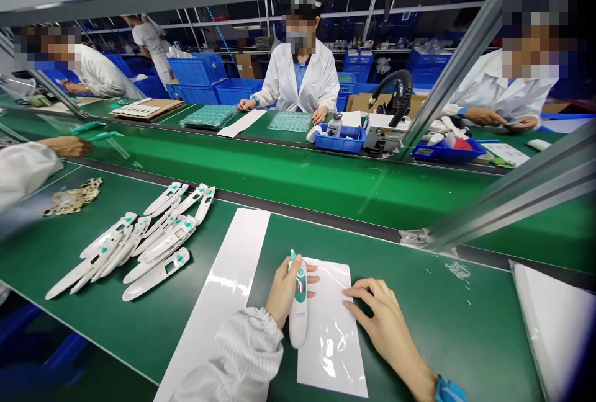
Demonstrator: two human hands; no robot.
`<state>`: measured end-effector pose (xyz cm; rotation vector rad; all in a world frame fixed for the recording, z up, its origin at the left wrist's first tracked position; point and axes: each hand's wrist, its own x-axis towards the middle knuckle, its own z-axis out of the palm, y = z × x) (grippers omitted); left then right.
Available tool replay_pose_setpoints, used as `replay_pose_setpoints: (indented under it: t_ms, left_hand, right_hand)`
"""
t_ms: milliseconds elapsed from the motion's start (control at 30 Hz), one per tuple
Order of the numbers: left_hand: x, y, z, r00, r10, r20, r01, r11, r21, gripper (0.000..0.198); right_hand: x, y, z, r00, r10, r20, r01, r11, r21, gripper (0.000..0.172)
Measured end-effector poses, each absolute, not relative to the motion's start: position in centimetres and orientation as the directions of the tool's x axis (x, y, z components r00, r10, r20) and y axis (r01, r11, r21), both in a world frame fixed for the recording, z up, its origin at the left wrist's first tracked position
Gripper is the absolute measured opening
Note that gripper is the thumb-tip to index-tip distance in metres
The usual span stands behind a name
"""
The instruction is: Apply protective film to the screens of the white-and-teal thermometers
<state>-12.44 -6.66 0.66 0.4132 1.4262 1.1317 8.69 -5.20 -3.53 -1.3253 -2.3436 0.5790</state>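
Note:
My left hand [282, 287] is closed around a white ear thermometer [298, 321] with a teal button panel, a small screen and a teal tip. The thermometer stands out over the left edge of a glossy white sheet [333, 352] on the green bench. My right hand [375, 306] is open, with its fingertips at the sheet's right edge and nothing in its grasp. Whether those fingertips touch the sheet, I cannot tell. Partly under my left sleeve runs a long white strip [237, 247].
Several white thermometer housing halves [158, 268] lie piled at the left, beside tan frame-like pieces [74, 197]. Tiny clear scraps [457, 270] dot the right side. A green conveyor belt [279, 169] separates my bench from co-workers opposite. A metal post [512, 197] slants up at the right.

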Motion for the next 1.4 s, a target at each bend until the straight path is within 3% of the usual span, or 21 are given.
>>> replay_pose_setpoints:
  t_ms: [200,433,700,900,1000,1400]
  left_hand:
    - [-13.7,-9.0,1.3,-0.251,0.798,-0.548,-0.271,0.486,0.831,0.046]
    - [-13.8,-10.5,1.2,-0.287,0.792,-0.539,-0.264,0.476,0.839,0.047]
    - [-13.7,-10.3,0.8,-0.305,0.783,-0.542,-0.265,0.477,0.838,0.047]
    - [-13.6,-10.2,2.0,-0.254,0.804,-0.538,-0.278,0.472,0.837,0.044]
    - [-12.3,-9.6,2.5,-0.22,0.813,-0.54,-0.318,0.463,0.827,0.043]
    - [-9.4,-8.5,-0.5,-0.186,0.814,-0.55,-0.363,0.463,0.809,0.041]
  right_hand:
    - [8.8,-5.0,-3.2,-0.481,0.871,0.101,0.725,0.46,-0.513,0.021]
    - [6.7,-5.6,-1.9,-0.614,0.781,0.113,0.677,0.595,-0.432,0.036]
    - [6.1,-6.2,-2.2,-0.704,0.7,0.122,0.549,0.645,-0.532,0.036]
    - [8.7,-6.2,-2.8,-0.521,0.847,0.103,0.65,0.472,-0.595,0.014]
    - [9.4,-5.8,-3.1,-0.418,0.905,0.084,0.706,0.381,-0.597,0.016]
    - [8.9,-4.9,-3.0,-0.431,0.902,0.005,0.719,0.347,-0.603,0.012]
